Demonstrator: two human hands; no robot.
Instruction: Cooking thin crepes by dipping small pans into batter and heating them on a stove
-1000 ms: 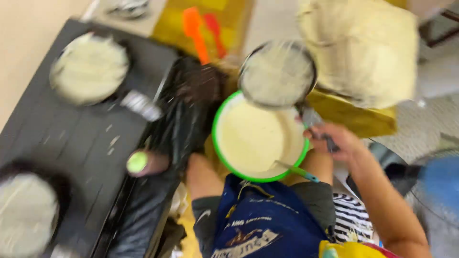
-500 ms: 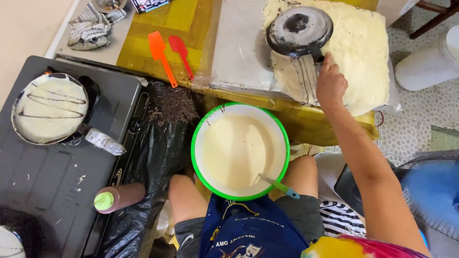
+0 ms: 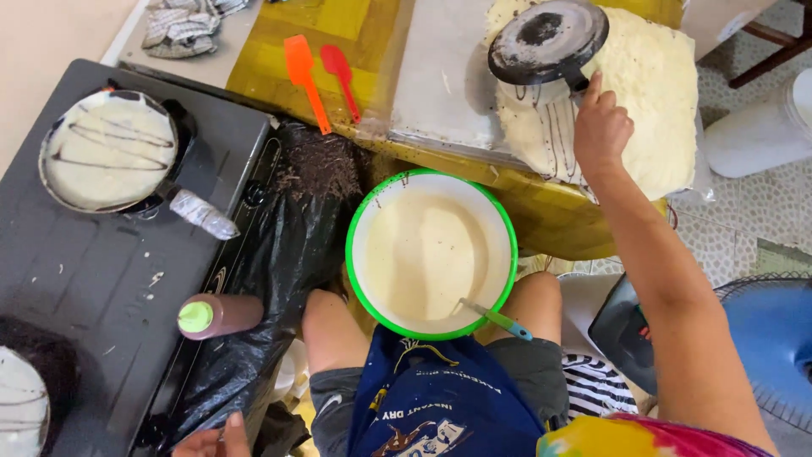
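My right hand grips the handle of a small dark frying pan, held upside down with its scorched bottom up over a stack of pale crepes on the yellow table. A crepe with dark chocolate lines lies just below the pan. Only the fingers of my left hand show at the bottom edge, beside a black plastic bag; whether it holds anything is hidden. A green-rimmed bowl of batter with a ladle rests between my knees.
On the black stove at left, a second pan holds a crepe with chocolate stripes. Another pan sits at the lower left, with a green-capped bottle nearby. Orange and red spatulas, chocolate sprinkles in the bag, a blue fan.
My right hand carried the pan from above the batter bowl up to the crepe stack and turned it over. It now sits slightly higher than half a second ago.
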